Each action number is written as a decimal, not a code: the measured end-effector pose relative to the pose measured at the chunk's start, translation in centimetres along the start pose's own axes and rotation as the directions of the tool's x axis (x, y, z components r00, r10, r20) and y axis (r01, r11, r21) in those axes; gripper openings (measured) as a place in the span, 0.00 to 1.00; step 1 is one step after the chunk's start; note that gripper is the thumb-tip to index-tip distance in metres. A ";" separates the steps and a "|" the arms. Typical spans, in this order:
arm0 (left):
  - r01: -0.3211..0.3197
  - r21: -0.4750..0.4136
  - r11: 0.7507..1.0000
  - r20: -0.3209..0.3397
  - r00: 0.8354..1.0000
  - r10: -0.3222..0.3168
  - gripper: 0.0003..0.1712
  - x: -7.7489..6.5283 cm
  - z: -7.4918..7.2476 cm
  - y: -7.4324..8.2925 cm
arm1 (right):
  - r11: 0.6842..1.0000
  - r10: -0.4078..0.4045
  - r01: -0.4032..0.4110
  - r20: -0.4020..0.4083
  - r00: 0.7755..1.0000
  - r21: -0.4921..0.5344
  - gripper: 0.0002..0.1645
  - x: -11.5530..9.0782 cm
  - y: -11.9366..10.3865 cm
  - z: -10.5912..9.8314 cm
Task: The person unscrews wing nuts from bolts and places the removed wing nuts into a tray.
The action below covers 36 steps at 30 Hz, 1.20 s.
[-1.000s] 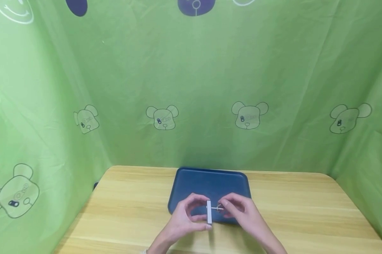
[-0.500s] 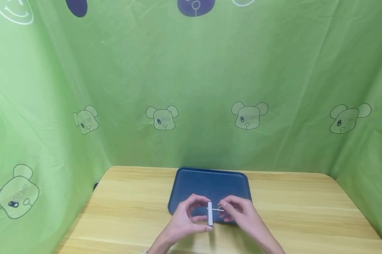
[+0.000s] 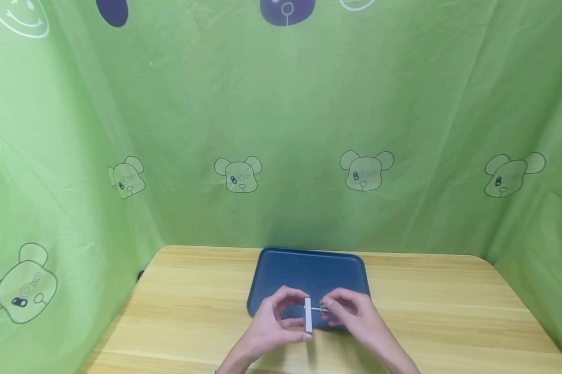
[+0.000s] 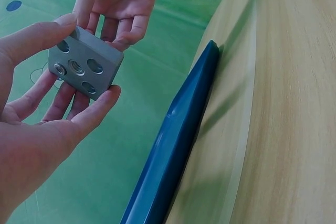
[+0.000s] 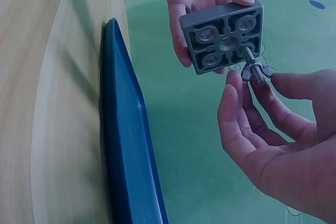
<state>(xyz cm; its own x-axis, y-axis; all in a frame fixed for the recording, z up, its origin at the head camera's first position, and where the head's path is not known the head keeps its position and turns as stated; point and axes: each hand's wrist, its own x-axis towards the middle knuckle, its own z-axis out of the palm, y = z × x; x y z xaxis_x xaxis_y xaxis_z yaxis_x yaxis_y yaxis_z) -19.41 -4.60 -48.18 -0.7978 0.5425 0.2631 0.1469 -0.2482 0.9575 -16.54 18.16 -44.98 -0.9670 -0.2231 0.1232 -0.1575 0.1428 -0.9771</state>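
My left hand grips a flat grey square block by its edges, thumb on one side and fingers on the other. Round holes pierce the block, as the left wrist view shows, and a bolt head sits in a corner one. From the ribbed face in the right wrist view, the threaded bolt sticks out toward my right hand. On its shank is a wing nut, pinched between my right thumb and fingers. A stretch of bare thread separates nut and block.
Behind and beneath the hands, a blue tray lies on the wooden table. Green cloth printed with bear heads surrounds the table at the back and sides.
Both hands stay almost in place. My right fingertips have shifted slightly at the wing nut, and its wings show at a different angle.
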 end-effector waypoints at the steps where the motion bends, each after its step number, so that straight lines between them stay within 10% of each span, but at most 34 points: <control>1: 0.001 0.002 1.000 0.000 1.000 -0.001 0.39 0.0 0.0 0.0 | 1.000 -0.006 0.006 0.003 1.000 -0.001 0.15 0.0 0.0 0.0; 36: -0.007 -0.012 1.000 0.005 1.000 0.007 0.38 0.0 -0.2 0.1 | 0.996 -0.093 0.093 0.040 0.995 -0.004 0.19 -0.3 0.1 -0.1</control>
<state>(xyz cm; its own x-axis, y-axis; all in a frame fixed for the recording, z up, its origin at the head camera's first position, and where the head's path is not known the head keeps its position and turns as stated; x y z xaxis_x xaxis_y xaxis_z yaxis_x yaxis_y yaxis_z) -19.46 -4.77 -48.13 -0.7936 0.5449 0.2707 0.1455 -0.2621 0.9540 -16.32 18.29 -45.10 -0.9395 -0.2733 0.2064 -0.2475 0.1255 -0.9607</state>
